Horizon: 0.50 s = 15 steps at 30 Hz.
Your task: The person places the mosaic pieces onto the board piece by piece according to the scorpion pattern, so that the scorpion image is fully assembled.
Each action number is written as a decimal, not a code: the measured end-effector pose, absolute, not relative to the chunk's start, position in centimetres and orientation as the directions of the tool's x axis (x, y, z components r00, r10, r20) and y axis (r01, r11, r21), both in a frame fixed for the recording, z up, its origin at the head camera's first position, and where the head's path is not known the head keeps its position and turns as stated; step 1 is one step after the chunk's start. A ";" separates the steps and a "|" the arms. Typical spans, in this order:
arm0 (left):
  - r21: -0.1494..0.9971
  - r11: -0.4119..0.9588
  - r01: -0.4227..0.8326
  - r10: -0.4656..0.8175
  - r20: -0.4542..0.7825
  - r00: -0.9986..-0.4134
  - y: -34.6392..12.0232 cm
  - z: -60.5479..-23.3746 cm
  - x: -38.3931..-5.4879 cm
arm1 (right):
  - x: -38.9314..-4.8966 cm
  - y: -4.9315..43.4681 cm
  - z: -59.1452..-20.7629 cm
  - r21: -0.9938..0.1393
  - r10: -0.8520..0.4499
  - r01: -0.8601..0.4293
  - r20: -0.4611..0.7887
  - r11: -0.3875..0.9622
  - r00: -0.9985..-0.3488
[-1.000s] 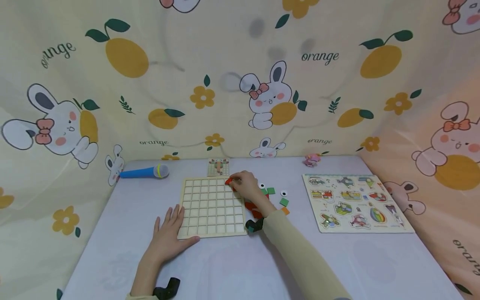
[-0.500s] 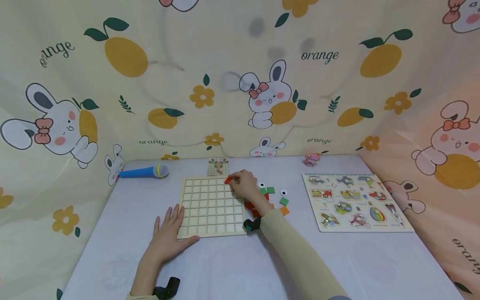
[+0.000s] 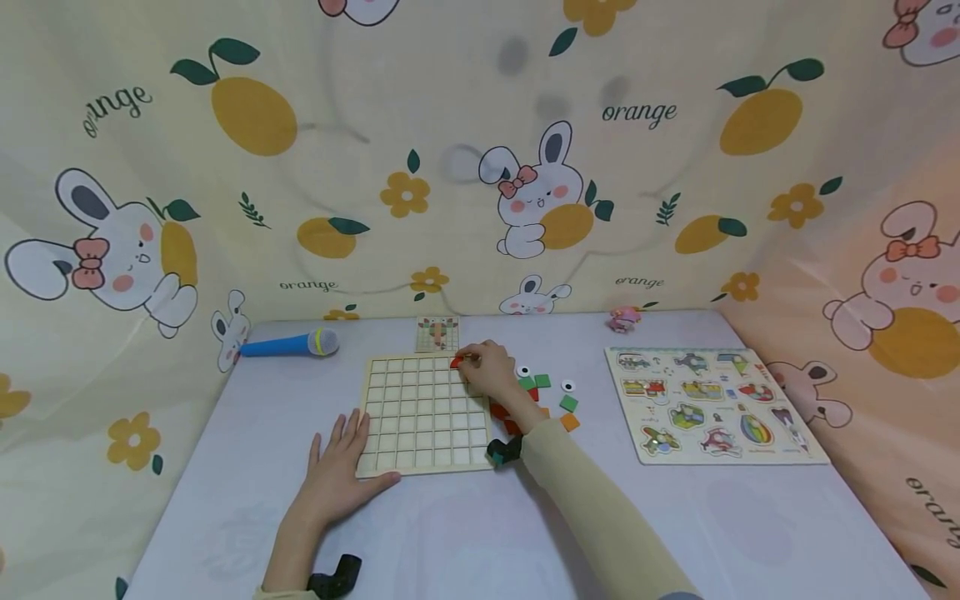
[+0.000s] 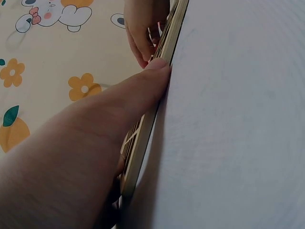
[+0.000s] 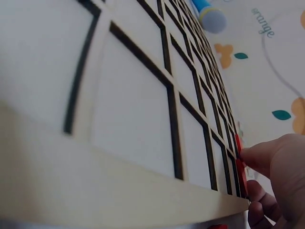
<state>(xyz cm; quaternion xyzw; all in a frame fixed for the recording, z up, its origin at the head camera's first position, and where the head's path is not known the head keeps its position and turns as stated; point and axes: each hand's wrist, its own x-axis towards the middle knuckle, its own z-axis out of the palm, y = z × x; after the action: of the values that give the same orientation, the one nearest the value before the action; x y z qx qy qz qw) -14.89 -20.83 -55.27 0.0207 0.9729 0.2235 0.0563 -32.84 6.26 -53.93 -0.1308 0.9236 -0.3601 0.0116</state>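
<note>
A pale wooden grid board point(image 3: 442, 471) of square cells lies flat on the table. My left hand point(image 3: 333, 475) rests at its near left corner with fingers spread, the thumb point(image 4: 147, 78) lying along the near edge in the left wrist view. At the far right corner, my right hand point(image 3: 491, 371) pinches a small red piece point(image 3: 455, 363) between thumb and fingertips. Seen from the right wrist, two red pieces show there: one point(image 5: 238, 142) by the thumb tip and another point(image 5: 242, 177) just below, at the board's edge. My fingers partly cover both.
Loose red, green point(image 3: 542, 381) and orange point(image 3: 570, 422) pieces and white eye discs point(image 3: 568, 386) lie right of the board, partly behind my right arm. A pattern card point(image 3: 437, 334) sits beyond it. Also there: a toy microphone point(image 3: 285, 344), a pink figurine point(image 3: 623, 319) and a picture puzzle board point(image 3: 735, 461).
My right wrist has shifted slightly left while the fingertips stay at the far right corner with the red piece. The left hand has not moved.
</note>
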 end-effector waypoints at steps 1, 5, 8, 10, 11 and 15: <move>0.438 0.899 0.014 0.066 -0.102 -0.993 -20.8 -55.3 -14.9 | -32.8 6.3 -53.8 -0.664 -0.250 -0.235 0.075 0.710 -0.965; 0.452 0.892 0.013 0.068 -0.106 -0.992 -20.6 -55.3 -15.0 | -32.5 6.4 -53.1 -0.640 -0.251 -0.233 0.065 0.732 -0.966; 0.454 0.891 0.013 0.069 -0.106 -0.992 -20.4 -55.2 -15.0 | -32.3 6.8 -52.5 -0.656 -0.252 -0.213 0.036 0.724 -0.967; 0.451 0.892 0.015 0.070 -0.105 -0.992 -20.4 -55.3 -14.9 | -32.0 7.3 -52.0 -0.682 -0.251 -0.198 0.021 0.704 -0.968; 0.450 0.893 0.018 0.071 -0.101 -0.992 -20.5 -55.3 -14.9 | -31.8 7.7 -51.8 -0.699 -0.247 -0.189 0.018 0.690 -0.969; 0.445 0.895 0.030 0.072 -0.079 -0.994 -20.7 -55.4 -14.8 | -30.9 9.6 -51.3 -0.733 -0.214 -0.178 0.046 0.656 -0.976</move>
<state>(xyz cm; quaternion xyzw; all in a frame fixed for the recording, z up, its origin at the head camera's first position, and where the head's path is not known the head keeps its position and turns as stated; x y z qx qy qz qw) -14.81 -20.74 -55.35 0.0261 0.9722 0.2278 0.0467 -30.94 9.65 -51.28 -0.1078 0.9097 -0.4004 0.0223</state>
